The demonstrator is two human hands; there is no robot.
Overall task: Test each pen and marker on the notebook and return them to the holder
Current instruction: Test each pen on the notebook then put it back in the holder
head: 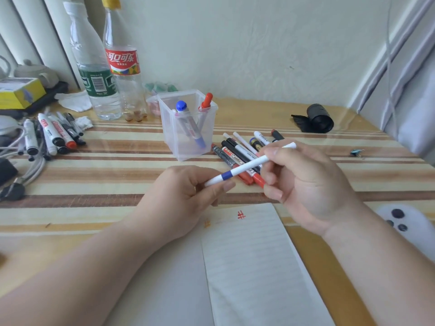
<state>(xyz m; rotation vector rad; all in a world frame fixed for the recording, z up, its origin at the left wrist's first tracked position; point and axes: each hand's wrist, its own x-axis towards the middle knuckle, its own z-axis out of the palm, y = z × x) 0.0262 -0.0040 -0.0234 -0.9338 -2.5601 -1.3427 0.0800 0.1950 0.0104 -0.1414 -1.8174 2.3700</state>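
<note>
A thin white pen with a blue band (244, 167) is held slanted above the table between both hands. My left hand (186, 201) pinches its lower capped end; my right hand (303, 184) grips its upper barrel. Below them lies the open lined notebook (254, 267), with a red and an orange scribble near its top edge. The clear plastic holder (188, 147) stands behind, with a blue-capped marker (181, 107) and a red-capped marker (207, 101) in it. A pile of pens and markers (242, 151) lies to the right of the holder.
Another heap of markers (51, 135) lies at the left by cables. Two plastic bottles (110, 67) stand behind the holder. A black roll (317, 118) and a small binder clip (356, 152) lie at the right. A white device (409, 224) lies beside the notebook.
</note>
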